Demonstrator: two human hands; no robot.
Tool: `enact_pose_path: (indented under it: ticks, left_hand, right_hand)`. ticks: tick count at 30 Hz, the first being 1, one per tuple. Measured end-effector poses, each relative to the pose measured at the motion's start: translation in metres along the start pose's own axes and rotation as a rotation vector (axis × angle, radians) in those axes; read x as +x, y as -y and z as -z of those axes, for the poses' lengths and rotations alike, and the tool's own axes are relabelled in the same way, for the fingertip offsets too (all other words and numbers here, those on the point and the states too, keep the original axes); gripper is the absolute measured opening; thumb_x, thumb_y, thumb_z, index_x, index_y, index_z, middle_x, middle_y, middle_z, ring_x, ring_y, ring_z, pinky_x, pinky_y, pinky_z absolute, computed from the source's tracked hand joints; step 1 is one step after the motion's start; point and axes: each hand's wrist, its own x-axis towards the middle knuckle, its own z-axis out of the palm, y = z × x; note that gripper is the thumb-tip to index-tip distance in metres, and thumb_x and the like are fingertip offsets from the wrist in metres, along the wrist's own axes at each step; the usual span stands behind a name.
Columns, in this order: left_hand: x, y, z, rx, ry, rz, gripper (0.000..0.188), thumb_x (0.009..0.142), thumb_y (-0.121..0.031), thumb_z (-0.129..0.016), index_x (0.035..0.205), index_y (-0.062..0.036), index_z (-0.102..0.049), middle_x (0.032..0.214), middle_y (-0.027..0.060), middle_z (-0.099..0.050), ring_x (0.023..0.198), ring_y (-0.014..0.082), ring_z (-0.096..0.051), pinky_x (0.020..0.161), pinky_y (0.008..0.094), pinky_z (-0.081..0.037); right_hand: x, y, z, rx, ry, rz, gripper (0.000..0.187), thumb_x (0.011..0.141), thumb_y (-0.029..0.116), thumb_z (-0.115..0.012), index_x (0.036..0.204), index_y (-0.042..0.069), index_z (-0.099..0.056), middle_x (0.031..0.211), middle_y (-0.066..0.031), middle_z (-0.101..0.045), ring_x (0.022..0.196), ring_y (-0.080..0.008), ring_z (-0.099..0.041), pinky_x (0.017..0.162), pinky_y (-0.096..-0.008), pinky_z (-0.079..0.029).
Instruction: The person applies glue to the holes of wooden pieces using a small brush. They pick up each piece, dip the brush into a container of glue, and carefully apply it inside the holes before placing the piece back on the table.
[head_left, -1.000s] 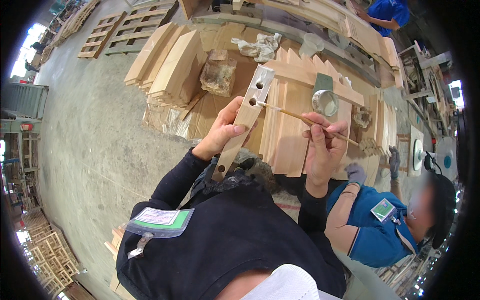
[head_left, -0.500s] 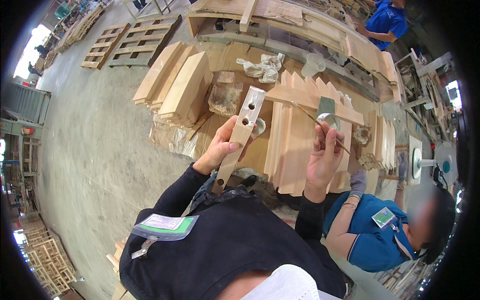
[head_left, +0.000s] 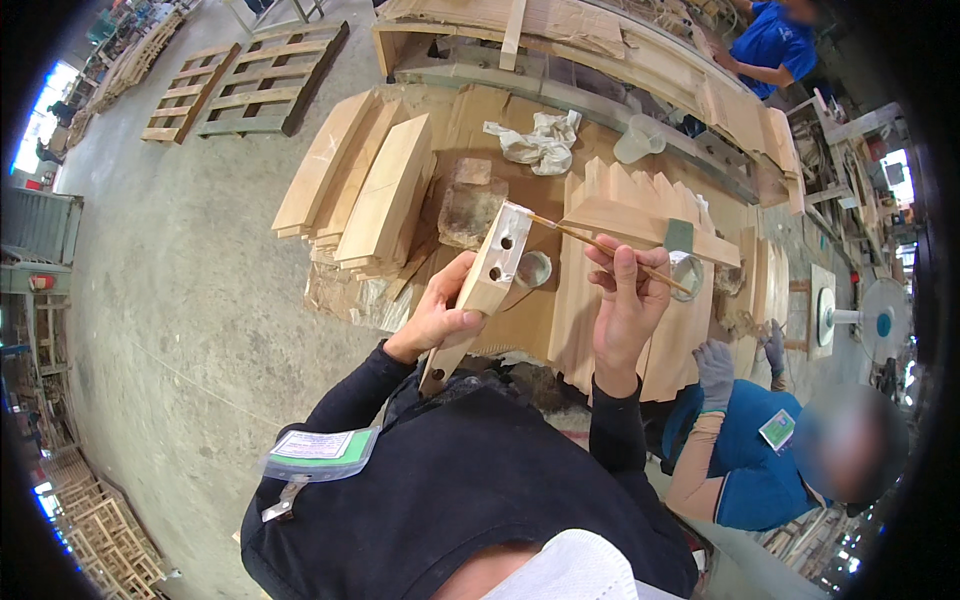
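Note:
My left hand (head_left: 440, 312) is closed around a pale wooden bar (head_left: 486, 284) with round holes, its far end coated in something whitish. In my right hand (head_left: 632, 300) I pinch a thin brush (head_left: 606, 248), whose tip touches or nearly touches the bar's coated end. Below that end stands a small cup (head_left: 533, 270) with whitish contents. Another round cup (head_left: 687, 275) sits behind my right fingers, partly hidden. Stacked boards (head_left: 590, 290) lie beside my right hand, with a loose piece (head_left: 640, 228) across them carrying a dark green patch (head_left: 679, 237).
More stacked boards (head_left: 385, 200) stand at left, near a crusted block (head_left: 472, 212) and a crumpled white cloth (head_left: 540, 143). A clear plastic cup (head_left: 638, 140) is farther back. At right sits a co-worker (head_left: 745, 450) wearing grey gloves, near a fan (head_left: 885, 318). Pallets (head_left: 270, 80) lie on the floor.
The brush has moved left to the bar's coated end, and the bar has turned, showing its side. The co-worker's gloved hands have come more into view.

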Motion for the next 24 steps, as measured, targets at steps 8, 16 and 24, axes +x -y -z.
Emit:
enact_pose_path:
  ticks: [8, 16, 24]
  left_hand:
    - [0.023, -0.043, 0.017, -0.246, -0.084, 0.093, 0.077, 0.078, -0.058, -0.056, 0.132, -0.0053, -0.042, 0.089, 0.003, -0.054, 0.06, 0.0121, -0.053, 0.05, 0.0251, -0.044]
    - [0.035, -0.056, 0.053, -0.189, -0.109, 0.615, 0.049, 0.085, -0.015, -0.055, 0.13, 0.0003, -0.042, 0.11, 0.0126, -0.058, 0.1, 0.0236, -0.06, 0.085, 0.0402, -0.052]
    - [0.211, -0.185, 0.09, 0.298, -0.118, 0.269, 0.034, 0.091, -0.026, -0.051, 0.105, 0.0031, -0.062, 0.096, 0.0096, -0.068, 0.079, 0.0141, -0.065, 0.066, 0.0268, -0.052]
  right_hand:
    - [0.018, -0.005, -0.003, 0.068, -0.199, 0.006, 0.011, 0.092, 0.014, -0.064, 0.095, 0.009, -0.055, 0.101, -0.0142, -0.068, 0.088, -0.0208, -0.07, 0.061, -0.0217, -0.055]
    - [0.03, -0.021, 0.015, 0.102, -0.349, -0.064, 0.011, 0.092, 0.015, -0.064, 0.099, 0.01, -0.058, 0.105, -0.01, -0.067, 0.092, -0.0166, -0.067, 0.067, -0.0193, -0.052]
    - [0.016, -0.039, 0.034, -0.032, -0.622, -0.104, 0.012, 0.094, 0.015, -0.062, 0.101, 0.009, -0.055, 0.104, -0.0096, -0.067, 0.088, -0.0143, -0.066, 0.068, -0.0198, -0.051]
